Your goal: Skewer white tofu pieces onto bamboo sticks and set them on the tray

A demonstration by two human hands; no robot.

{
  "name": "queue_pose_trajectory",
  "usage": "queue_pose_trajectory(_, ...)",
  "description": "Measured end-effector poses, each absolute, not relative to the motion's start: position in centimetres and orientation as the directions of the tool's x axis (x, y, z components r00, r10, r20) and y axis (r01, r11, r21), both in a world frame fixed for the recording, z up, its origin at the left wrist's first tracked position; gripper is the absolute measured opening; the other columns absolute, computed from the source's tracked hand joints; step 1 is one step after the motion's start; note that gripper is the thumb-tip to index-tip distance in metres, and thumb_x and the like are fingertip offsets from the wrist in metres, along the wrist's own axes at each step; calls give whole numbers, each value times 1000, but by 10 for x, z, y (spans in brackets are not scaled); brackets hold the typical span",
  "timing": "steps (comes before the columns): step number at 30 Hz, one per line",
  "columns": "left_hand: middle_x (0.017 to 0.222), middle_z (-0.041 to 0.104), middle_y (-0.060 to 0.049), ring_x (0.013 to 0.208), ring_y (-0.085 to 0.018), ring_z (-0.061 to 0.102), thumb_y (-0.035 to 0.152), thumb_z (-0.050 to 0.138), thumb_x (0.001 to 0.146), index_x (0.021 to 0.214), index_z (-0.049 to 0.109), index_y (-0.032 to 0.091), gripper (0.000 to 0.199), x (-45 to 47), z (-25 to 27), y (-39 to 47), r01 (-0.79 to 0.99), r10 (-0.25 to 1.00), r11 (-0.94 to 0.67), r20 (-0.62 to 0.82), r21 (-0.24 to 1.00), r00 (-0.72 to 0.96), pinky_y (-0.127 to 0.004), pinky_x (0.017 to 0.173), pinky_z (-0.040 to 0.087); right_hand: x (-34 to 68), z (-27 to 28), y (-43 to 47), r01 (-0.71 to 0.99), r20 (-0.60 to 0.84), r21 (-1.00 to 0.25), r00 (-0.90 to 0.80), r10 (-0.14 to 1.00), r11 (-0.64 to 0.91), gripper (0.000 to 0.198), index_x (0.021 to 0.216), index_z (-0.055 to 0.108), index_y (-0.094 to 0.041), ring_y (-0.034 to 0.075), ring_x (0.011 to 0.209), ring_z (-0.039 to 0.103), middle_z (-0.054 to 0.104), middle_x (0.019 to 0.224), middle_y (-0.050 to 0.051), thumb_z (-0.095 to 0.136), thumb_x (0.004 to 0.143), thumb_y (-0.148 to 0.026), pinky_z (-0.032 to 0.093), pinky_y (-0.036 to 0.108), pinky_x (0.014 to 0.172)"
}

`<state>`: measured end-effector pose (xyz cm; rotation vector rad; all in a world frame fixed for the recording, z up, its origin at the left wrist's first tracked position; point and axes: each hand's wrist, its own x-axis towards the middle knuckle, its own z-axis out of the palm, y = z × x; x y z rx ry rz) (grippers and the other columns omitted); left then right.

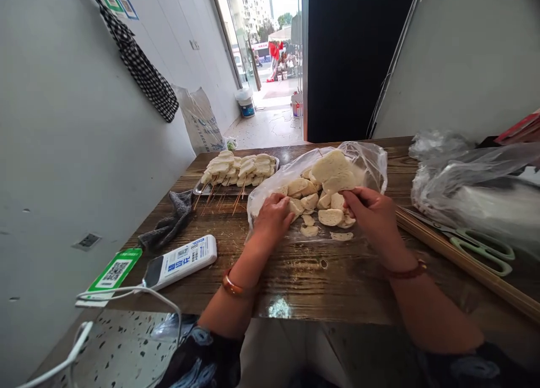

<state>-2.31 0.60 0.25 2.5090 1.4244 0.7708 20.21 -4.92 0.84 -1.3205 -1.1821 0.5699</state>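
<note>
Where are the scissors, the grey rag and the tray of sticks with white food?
Scissors (481,244), head view, on the green handles.
Grey rag (171,222), head view, on its crumpled middle.
Tray of skewers (198,189), head view, on the tray's metal front corner.

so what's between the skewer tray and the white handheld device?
In the head view, a crumpled grey cloth lies between the tray of skewers and the handheld device.

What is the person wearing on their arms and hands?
The hands are bare, with no gloves. The left hand has a shiny orange-gold bangle on its wrist. The right hand has a thin dark red bracelet. Both forearms are uncovered; dark sleeves with pale blue patterning begin near the elbows.
</note>
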Motion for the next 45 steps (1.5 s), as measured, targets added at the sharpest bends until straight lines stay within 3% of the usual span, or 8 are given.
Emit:
queue_pose_trajectory(4,108,60,-13,106,-28,55,20,65,77,90,64,15,13,-21,3,5,795,832,-539,328,280,448,-42,96,45,203,9,-49,289,331,-928,343,879,236,32,78,70,-15,10,49,49,61,62,-1,64,82,-46,39,22,48)
queue_pose_trajectory(13,79,60,0,72,-16,56,22,62,76,102,61,19,26,-24,2,9,681,901,-432,318,592,296,-30,71,46,199,15,-50,274,285,-941,328,901,198,32,72,68,-16,10,46,46,58,56,-2,64,81,-46,36,22,46)
queue_pose_trajectory(19,117,63,-10,109,-26,54,26,57,86,112,67,18,29,-12,-4,8,737,781,-592,457,326,426,-40,99,41,196,11,-46,278,296,-937,310,904,211,33,75,70,-16,10,45,48,61,58,-2,63,82,-47,36,22,46)
queue_pose_trajectory(28,119,65,-10,111,-33,52,28,61,83,116,65,23,33,15,-7,13,846,808,-528,351,72,474,-46,91,40,196,11,-44,284,330,-927,297,896,247,32,71,70,-17,10,47,46,60,57,-2,60,83,-45,35,21,45)
queue_pose_trajectory(31,109,68,-9,107,-30,54,26,61,83,101,68,23,20,12,-7,19,802,795,-561,406,206,451,-44,92,41,196,13,-45,279,334,-926,296,895,253,32,69,68,-17,10,46,46,57,53,-3,60,83,-44,35,21,45)
queue_pose_trajectory(34,98,70,-7,93,-24,61,30,62,82,99,67,21,20,6,-3,21,649,834,-534,465,543,297,-37,85,46,197,14,-46,298,348,-918,290,891,262,33,67,66,-18,10,46,45,53,50,-3,59,85,-44,36,21,46)
queue_pose_trajectory(38,84,71,-4,62,-16,65,42,62,82,117,58,20,42,-2,7,13,219,965,-257,238,941,107,-26,56,45,195,15,-47,285,346,-920,273,898,268,33,67,65,-18,10,47,45,53,52,-3,58,85,-44,36,22,47)
queue_pose_trajectory(45,89,74,-7,81,-21,73,31,73,75,120,49,20,52,-14,17,3,-365,979,-15,88,931,186,-30,72,55,192,14,-48,275,304,-934,286,909,226,35,68,68,-17,11,47,46,56,53,-2,60,84,-48,35,22,45)
